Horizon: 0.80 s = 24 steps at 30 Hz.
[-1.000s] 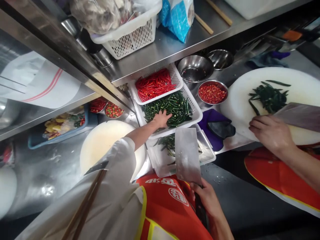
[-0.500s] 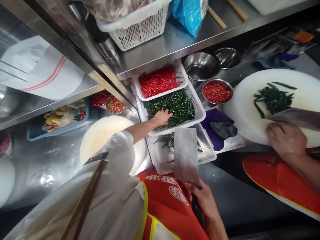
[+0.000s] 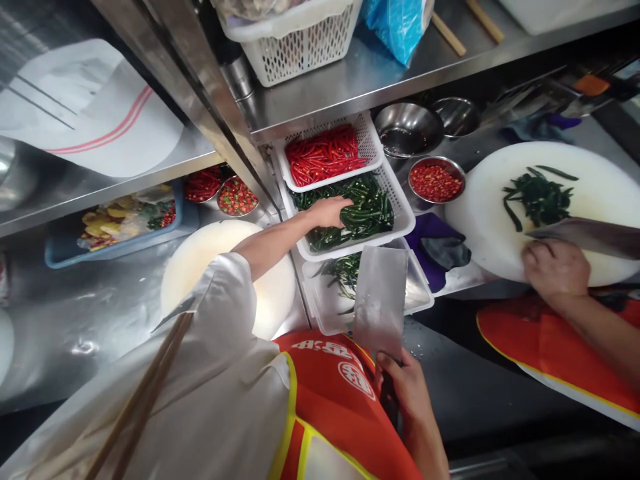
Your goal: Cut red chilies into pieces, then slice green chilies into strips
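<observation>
The cleaver (image 3: 380,300) has its handle buried in the right hand (image 3: 407,393), its blade masking part of the clear tub (image 3: 325,313). The left hand (image 3: 327,212) covers the green chillies (image 3: 370,210) beneath its palm. At three o'clock a co-worker's knife (image 3: 590,235) runs off the edge; at twelve the white basket (image 3: 300,40) is cropped.

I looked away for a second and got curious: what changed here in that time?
The person's left hand slid slightly deeper into the long green chillies in the white slotted basket. Whether it has gripped any is unclear. The right hand holds the broad steel cleaver upright as before. The co-worker's hand and knife stayed at the round white board.
</observation>
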{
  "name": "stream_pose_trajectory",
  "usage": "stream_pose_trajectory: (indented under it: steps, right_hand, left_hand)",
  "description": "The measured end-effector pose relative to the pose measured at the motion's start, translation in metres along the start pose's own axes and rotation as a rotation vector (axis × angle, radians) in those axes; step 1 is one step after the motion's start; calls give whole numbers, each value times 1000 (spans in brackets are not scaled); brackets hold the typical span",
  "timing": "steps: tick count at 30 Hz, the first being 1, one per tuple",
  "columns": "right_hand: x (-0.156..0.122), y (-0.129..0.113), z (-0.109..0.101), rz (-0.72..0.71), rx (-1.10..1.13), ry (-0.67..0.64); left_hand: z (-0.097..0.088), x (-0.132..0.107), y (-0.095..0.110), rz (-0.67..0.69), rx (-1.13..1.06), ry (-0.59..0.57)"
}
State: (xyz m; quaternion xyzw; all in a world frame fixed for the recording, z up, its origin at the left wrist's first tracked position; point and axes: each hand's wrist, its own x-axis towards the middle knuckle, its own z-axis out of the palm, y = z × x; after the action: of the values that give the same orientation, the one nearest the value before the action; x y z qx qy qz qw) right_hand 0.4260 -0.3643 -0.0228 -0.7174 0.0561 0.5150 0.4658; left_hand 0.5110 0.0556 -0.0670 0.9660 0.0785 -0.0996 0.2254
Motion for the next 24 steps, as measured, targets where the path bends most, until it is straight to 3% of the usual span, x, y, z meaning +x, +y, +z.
stream_pose_trajectory:
  steps: [3,10,14,17,20,24]
  right_hand:
    - [-5,6,8,-14,19,16]
    - [-23,16,30,-28,53,82]
    - [-31,23,41,-42,71,89]
    - [-32,27,49,-67,52,66]
    - [-30,27,59,-89,21,-3]
    - [-21,21,75,-116,-62,-159]
  left_hand:
    - [-12,-1,7,43,-55,73]
    - [-31,3,22,2,-148,76]
    - [-56,-21,24,77,-183,136]
    - [-80,-71,20,186,-198,165]
    - [-98,-149,6,246,-165,190]
    - [-94,-269,-28,86,-29,155]
